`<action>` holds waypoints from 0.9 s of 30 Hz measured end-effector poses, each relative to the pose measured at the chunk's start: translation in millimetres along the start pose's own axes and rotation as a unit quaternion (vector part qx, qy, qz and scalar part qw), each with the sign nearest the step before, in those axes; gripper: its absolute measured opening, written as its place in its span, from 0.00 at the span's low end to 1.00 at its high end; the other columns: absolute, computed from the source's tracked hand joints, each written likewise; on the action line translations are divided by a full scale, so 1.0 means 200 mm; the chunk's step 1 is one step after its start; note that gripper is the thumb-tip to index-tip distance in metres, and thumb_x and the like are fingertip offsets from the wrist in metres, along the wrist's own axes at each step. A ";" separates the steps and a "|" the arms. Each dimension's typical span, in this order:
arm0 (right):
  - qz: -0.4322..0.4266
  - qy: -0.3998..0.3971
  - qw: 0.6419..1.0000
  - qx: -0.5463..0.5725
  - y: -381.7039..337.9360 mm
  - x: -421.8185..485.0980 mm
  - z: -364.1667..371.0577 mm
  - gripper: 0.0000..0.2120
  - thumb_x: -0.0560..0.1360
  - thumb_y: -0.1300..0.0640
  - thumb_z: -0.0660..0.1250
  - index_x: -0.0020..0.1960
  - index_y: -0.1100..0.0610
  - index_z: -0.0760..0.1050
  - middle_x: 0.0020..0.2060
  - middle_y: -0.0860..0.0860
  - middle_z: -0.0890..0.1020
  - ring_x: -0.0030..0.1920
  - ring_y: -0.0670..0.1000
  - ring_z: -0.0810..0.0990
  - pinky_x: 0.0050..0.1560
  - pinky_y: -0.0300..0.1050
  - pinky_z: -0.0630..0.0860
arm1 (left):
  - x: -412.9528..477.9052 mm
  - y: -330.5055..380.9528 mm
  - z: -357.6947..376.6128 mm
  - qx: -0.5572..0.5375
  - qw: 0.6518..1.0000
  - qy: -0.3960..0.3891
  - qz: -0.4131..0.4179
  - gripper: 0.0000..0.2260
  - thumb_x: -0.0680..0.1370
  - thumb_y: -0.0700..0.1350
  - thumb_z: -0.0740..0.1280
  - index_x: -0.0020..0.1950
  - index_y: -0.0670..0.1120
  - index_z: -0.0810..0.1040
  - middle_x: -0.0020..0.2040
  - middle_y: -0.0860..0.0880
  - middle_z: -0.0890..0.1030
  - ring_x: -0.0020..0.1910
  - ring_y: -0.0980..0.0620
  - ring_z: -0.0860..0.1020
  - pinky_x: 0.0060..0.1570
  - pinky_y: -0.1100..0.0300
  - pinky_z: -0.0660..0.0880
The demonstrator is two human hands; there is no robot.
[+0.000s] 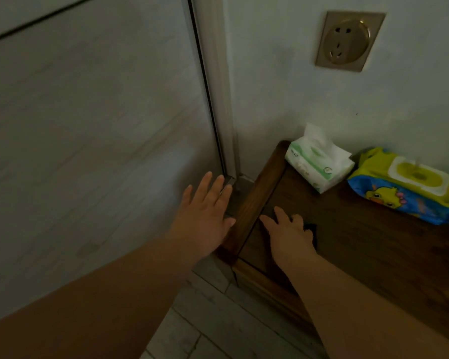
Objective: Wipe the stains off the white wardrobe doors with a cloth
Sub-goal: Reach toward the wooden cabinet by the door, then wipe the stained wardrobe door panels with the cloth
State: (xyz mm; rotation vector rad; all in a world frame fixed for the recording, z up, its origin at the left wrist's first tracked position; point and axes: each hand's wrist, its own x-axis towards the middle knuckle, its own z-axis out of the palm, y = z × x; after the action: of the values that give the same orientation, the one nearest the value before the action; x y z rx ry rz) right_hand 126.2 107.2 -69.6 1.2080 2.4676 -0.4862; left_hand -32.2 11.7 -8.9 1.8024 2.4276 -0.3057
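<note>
The white wardrobe door [94,130] fills the left side, with a faint smudge low down near my left forearm. My left hand [205,211] is open with its fingers spread, hovering by the door's lower right edge. My right hand [288,234] lies on the wooden cabinet top [373,242]. Its thumb and forefinger are stretched out and the other fingers curl onto a small dark cloth [312,230]. Most of the cloth is hidden under the hand.
A green-and-white tissue pack [316,164] and a yellow-blue wet-wipe pack [410,187] sit at the back of the cabinet against the wall. A gold wall socket [347,41] is above them. A narrow gap and pale floor [218,320] separate door and cabinet.
</note>
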 end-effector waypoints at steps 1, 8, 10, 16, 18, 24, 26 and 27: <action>-0.009 0.003 1.000 0.006 0.01 -0.01 -0.03 0.34 0.76 0.62 0.59 0.75 0.43 0.48 0.76 0.52 0.48 0.70 0.62 0.53 0.65 0.61 0.63 | -0.01 -0.01 -0.03 -0.006 1.000 0.005 0.003 0.29 0.79 0.59 0.48 0.76 0.49 0.42 0.76 0.49 0.38 0.72 0.48 0.32 0.71 0.43 0.42; -0.086 0.184 0.970 0.133 -0.18 -0.12 -0.58 0.28 0.76 0.65 0.56 0.74 0.53 0.55 0.68 0.55 0.66 0.62 0.59 0.65 0.59 0.52 0.67 | -0.10 -0.21 -0.47 0.035 0.995 0.088 -0.015 0.29 0.79 0.58 0.50 0.76 0.47 0.45 0.77 0.46 0.42 0.74 0.45 0.37 0.70 0.43 0.47; -0.118 0.265 0.948 0.128 -0.27 -0.19 -0.78 0.26 0.73 0.68 0.59 0.70 0.57 0.60 0.59 0.58 0.72 0.56 0.59 0.70 0.53 0.51 0.69 | -0.16 -0.30 -0.64 0.034 0.988 0.149 -0.013 0.29 0.77 0.58 0.51 0.74 0.44 0.58 0.76 0.43 0.56 0.74 0.41 0.49 0.67 0.39 0.56; -0.208 0.306 0.910 0.189 -0.59 -0.49 -1.46 0.26 0.72 0.68 0.60 0.67 0.53 0.61 0.59 0.54 0.68 0.56 0.55 0.69 0.56 0.50 0.71 | -0.39 -0.57 -1.28 0.055 0.968 0.236 -0.073 0.29 0.78 0.57 0.54 0.75 0.46 0.55 0.77 0.45 0.51 0.75 0.44 0.44 0.69 0.41 0.50; -0.253 0.350 0.884 0.180 -0.71 -0.61 -1.68 0.25 0.73 0.68 0.59 0.67 0.54 0.62 0.60 0.53 0.68 0.57 0.54 0.67 0.55 0.48 0.70 | -0.52 -0.65 -1.51 0.073 0.957 0.264 -0.096 0.29 0.79 0.58 0.52 0.76 0.47 0.50 0.77 0.46 0.46 0.74 0.45 0.39 0.70 0.43 0.46; -0.369 0.442 0.798 0.178 -1.03 -0.96 -2.19 0.23 0.71 0.71 0.59 0.64 0.57 0.67 0.59 0.53 0.73 0.54 0.55 0.68 0.50 0.53 0.72 | -0.97 -0.84 -2.09 0.127 0.919 0.337 -0.162 0.30 0.77 0.61 0.44 0.76 0.48 0.49 0.77 0.47 0.47 0.74 0.46 0.39 0.70 0.44 0.48; -0.400 0.456 0.776 0.171 -1.15 -1.08 -2.35 0.25 0.70 0.72 0.60 0.65 0.58 0.68 0.60 0.55 0.73 0.54 0.57 0.69 0.51 0.55 0.72 | -1.15 -0.90 -2.28 0.142 0.902 0.365 -0.182 0.31 0.76 0.61 0.44 0.75 0.47 0.53 0.77 0.46 0.52 0.75 0.46 0.42 0.69 0.43 0.52; -0.416 0.464 0.764 0.167 -1.21 -1.15 -2.42 0.26 0.69 0.73 0.61 0.65 0.58 0.68 0.61 0.55 0.73 0.55 0.58 0.70 0.51 0.57 0.73 | -1.24 -0.92 -2.35 0.151 0.895 0.372 -0.193 0.31 0.76 0.61 0.45 0.75 0.46 0.55 0.76 0.46 0.54 0.75 0.46 0.44 0.69 0.42 0.53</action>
State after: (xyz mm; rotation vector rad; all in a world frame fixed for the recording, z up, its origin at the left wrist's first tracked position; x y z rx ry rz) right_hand -12.4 27.0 496.3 0.3178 3.9251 -0.6649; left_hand -118.7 -166.7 518.0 1.7503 3.4600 -0.0020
